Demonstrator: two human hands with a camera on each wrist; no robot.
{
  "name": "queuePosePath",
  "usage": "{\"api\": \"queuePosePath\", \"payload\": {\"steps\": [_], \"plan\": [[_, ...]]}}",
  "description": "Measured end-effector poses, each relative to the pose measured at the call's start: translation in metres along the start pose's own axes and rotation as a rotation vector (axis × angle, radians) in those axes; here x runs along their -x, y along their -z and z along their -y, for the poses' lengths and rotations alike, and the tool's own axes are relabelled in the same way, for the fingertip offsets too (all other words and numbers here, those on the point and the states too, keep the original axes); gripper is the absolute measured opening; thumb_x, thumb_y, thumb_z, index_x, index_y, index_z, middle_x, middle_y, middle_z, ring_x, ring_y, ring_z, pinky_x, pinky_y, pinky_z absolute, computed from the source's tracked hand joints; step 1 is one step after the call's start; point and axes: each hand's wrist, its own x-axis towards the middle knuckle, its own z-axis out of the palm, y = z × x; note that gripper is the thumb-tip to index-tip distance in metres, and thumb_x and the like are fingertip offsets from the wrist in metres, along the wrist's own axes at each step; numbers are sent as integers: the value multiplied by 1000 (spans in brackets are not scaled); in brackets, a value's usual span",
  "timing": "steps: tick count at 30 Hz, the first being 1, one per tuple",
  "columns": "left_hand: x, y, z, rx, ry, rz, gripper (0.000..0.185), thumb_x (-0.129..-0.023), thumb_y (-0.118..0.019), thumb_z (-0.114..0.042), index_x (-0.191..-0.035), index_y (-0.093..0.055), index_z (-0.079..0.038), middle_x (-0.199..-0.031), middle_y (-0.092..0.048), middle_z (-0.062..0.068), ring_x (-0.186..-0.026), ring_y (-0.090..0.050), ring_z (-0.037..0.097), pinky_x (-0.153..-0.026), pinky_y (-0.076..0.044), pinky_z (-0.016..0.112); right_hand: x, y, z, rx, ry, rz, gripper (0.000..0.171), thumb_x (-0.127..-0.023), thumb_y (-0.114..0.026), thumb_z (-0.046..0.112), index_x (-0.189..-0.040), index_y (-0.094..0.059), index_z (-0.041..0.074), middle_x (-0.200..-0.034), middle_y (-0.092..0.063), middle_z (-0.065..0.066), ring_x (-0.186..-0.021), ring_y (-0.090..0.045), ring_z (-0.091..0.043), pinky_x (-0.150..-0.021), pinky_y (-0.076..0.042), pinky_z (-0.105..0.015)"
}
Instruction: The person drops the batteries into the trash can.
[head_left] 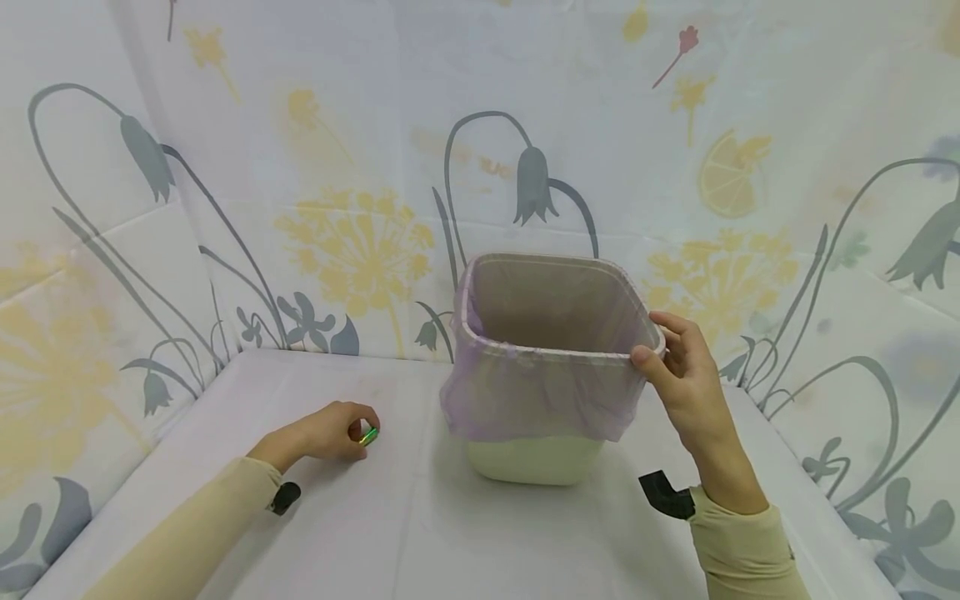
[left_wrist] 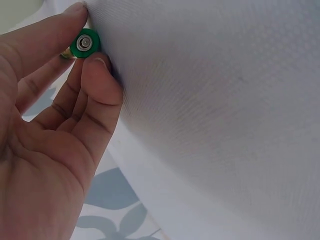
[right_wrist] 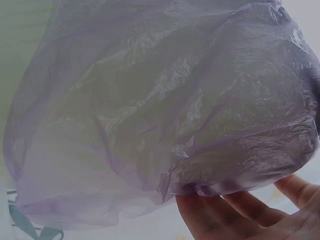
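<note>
Your left hand (head_left: 324,432), low and left of centre in the head view, pinches a small green cylindrical battery (head_left: 367,436) between thumb and forefinger, right down against the white cloth-covered worktop (head_left: 420,533); the left wrist view shows its green end with a metal centre (left_wrist: 85,43) caught between the fingertips (left_wrist: 100,67). Judge it hard, smooth and light for its size — it would roll if let go on the cloth, so a pinch across the barrel, as you have it, looks the sure hold. Your right hand (head_left: 686,375) grips the near right corner of the pale cream plastic waste bin (head_left: 534,458) at mid-frame, thumb on the rim and fingers curled round the thin translucent lilac plastic bin liner (head_left: 540,400) folded over it. That liner (right_wrist: 165,115) is likely flimsy, slippery and easy to tear, and the bin looks light enough to tip, so the stiff rim is the better place to hold than the loose film. Much is hidden: the battery's barrel and any label lie behind your fingers, the bin's floor cannot be seen, and in the right wrist view only the fingertips (right_wrist: 240,212) show at the lower right, under the bunched film.
</note>
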Motion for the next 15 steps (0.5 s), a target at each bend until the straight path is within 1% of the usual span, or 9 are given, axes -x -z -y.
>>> {"api": "queuePosePath", "payload": {"steps": [6, 11, 15], "plan": [[-1, 2, 0, 58, -11, -10, 35, -77, -78, -6, -108, -63, -7, -76, -53, 2, -68, -50, 15, -60, -43, 28, 0, 0, -1, -5, 6, 0, 46, -96, -55, 4, -139, -37, 6, -128, -43, -19, -99, -56, -13, -83, -45, -17], [-5, 7, 0, 155, -29, -1, 37, -81, -74, -6, -115, -60, -3, -74, -55, 3, -61, -55, 15, -55, -47, 28, -1, 0, -1, -6, 7, -2, 47, -95, -55, 4, -139, -37, 6, -127, -44, -19, -99, -57, -14, -84, -45, -17], [-9, 14, -5, 233, -43, 6, 38, -84, -71, -6, -120, -58, 0, -75, -56, 5, -62, -55, 18, -56, -50, 33, -1, 1, -1, 2, 4, -3, 47, -95, -55, 4, -139, -37, 7, -128, -44, -19, -99, -56, -14, -84, -45, -17]]}}
